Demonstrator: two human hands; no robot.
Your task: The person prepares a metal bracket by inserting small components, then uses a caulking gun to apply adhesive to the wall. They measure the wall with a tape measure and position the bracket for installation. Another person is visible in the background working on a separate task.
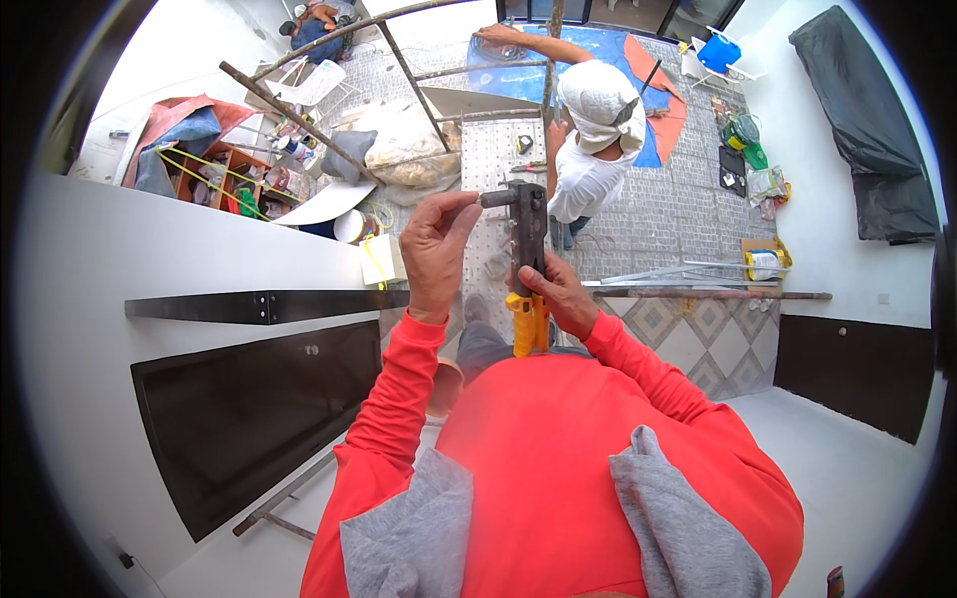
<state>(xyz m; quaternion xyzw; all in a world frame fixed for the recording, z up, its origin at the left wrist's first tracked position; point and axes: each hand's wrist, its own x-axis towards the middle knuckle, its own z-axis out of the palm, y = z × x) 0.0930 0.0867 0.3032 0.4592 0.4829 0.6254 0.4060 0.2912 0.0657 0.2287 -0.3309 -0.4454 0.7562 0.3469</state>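
Note:
My right hand is wrapped round the body of a hand riveter, held upright in front of my belly. Its yellow handles point down toward me, and its dark head is at the far end. At the nose, which points left, my left hand is closed in a pinch. Between those fingertips and the nose shows a small rivet-like pin, mostly covered by the fingers. Several thin light pins stick out along the riveter's left side.
A wooden pole frame stands ahead, above a perforated plank. Close beyond my hands is a co-worker in a white cap; another person crouches far left. A dark shelf juts from the left wall. Metal strips lie right.

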